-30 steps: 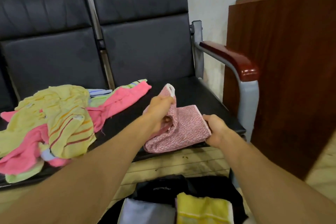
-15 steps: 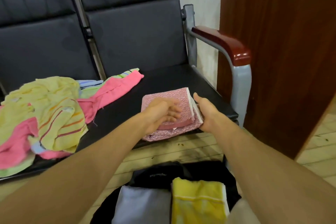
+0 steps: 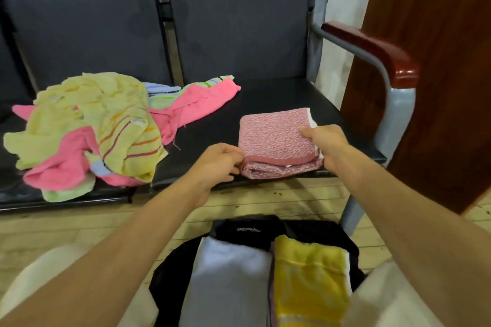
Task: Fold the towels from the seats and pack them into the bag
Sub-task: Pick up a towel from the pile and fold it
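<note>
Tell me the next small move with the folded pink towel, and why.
Probably lift the folded pink towel, gripped by the left hand and right hand, down into the black bag, beside the white towel and yellow towel.

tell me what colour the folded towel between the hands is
Speckled dusty pink folded towel with a plain pink band, in the head view.

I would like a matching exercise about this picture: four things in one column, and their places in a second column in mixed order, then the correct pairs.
Things:
1. folded pink towel
2. yellow folded towel
3. heap of unfolded towels
4. wooden armrest

Places:
A. inside the black bag on the floor
B. on the left seat, spreading onto the right seat
C. on the right seat's front edge, between the left hand and right hand
D. on the metal frame right of the seats

Pairs: 1-C, 2-A, 3-B, 4-D
</note>
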A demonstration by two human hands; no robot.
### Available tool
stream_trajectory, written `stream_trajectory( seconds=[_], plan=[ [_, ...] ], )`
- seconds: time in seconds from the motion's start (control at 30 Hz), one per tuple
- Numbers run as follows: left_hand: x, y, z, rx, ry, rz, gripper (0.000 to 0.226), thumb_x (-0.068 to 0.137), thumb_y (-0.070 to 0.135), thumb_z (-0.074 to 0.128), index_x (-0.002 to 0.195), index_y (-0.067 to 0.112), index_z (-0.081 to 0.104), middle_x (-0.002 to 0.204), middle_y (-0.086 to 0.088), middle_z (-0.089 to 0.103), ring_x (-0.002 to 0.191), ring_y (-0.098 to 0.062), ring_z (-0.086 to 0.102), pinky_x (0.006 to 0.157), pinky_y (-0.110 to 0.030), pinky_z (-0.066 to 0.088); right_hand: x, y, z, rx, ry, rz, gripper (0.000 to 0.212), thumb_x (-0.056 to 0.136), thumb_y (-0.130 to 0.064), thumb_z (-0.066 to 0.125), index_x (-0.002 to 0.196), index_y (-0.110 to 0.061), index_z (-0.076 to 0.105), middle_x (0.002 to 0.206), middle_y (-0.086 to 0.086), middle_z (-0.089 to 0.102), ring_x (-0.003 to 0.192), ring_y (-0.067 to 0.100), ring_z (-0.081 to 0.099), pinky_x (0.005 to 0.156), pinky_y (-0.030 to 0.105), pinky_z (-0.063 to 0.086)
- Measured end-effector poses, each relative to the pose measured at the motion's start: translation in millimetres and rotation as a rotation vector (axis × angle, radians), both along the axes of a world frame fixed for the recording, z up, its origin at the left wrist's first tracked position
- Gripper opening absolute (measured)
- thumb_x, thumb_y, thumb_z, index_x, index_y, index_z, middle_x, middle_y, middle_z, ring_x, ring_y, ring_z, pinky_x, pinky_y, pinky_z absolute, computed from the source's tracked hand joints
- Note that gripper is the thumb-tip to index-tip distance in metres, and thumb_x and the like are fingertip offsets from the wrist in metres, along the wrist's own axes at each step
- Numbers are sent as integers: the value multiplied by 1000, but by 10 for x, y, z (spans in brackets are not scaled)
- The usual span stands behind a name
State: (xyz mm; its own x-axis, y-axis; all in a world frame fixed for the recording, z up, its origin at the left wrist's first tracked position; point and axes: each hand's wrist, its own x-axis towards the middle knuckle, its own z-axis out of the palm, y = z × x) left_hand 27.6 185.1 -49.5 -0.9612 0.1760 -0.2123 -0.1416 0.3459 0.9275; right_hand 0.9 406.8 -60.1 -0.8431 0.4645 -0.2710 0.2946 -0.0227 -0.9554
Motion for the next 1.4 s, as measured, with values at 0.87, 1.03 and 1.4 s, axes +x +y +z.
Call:
stream_trajectory(
  seconds=[0.87, 1.03, 1.4],
  plan=[
    [521, -495, -364, 489, -353, 161, 34, 85, 25, 70, 115, 11, 63, 102, -13, 72, 87, -28, 70, 75, -39, 58, 1043, -786, -267, -356, 115, 166, 16, 95, -5, 56, 108, -9, 63, 97, 11, 72, 80, 22, 71, 69, 35, 61],
    [577, -537, -622, 275, -114, 69, 35, 88, 23, 67, 121, 18, 56, 110, -5, 69, 97, -21, 68, 82, -36, 56, 1159, -721, -815, -459, -210, 317, 18, 97, -3, 49, 110, -6, 62, 91, 10, 72, 76, 23, 69, 65, 34, 57],
    [761, -731, -1478, -73, -375, -140, 17, 100, 39, 44, 116, 34, 41, 106, 13, 56, 96, -7, 56, 85, -22, 45, 1249, -882, -1662, 226, -374, 732, 48, 102, -19, 46, 147, -17, 29, 146, 7, 44, 129, 26, 46, 109, 39, 38]
  ],
)
